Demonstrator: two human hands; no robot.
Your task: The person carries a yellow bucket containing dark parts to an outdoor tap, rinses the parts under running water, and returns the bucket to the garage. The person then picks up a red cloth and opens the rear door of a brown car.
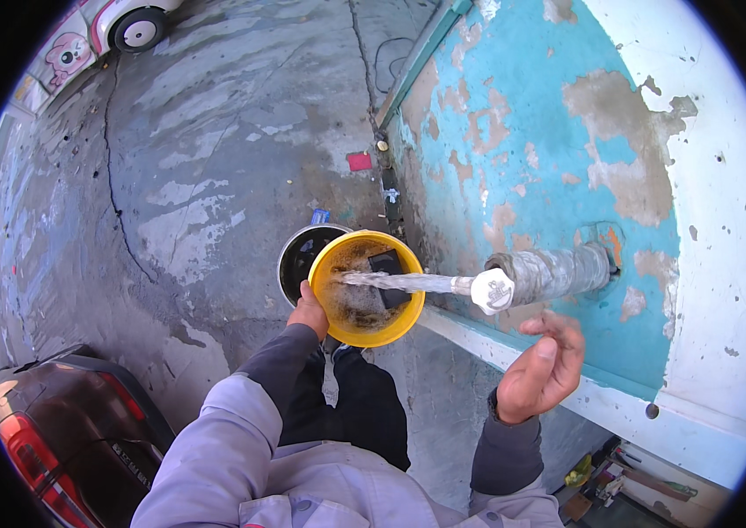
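Observation:
My left hand (309, 314) grips the near left rim of a yellow bucket (415, 319). Water (408, 282) pours from a white-handled tap (493, 290) into this bucket, where it foams around a dark flat object (384, 264) whose kind I cannot make out. Just below the tap, and apart from it, is my right hand (542, 368). Its fingers are loosely bent and spread, slightly blurred, with nothing in them. Partly hidden behind the yellow bucket, a dark round container (296, 261) with a pale rim stands on the ground.
The tap's wrapped pipe (562, 271) juts from a peeling turquoise wall (514, 132) on the right, above a white ledge (602, 400). A dark vehicle with red lights (83, 431) stands at lower left. Red scrap (359, 162) lies on the wet concrete (206, 150).

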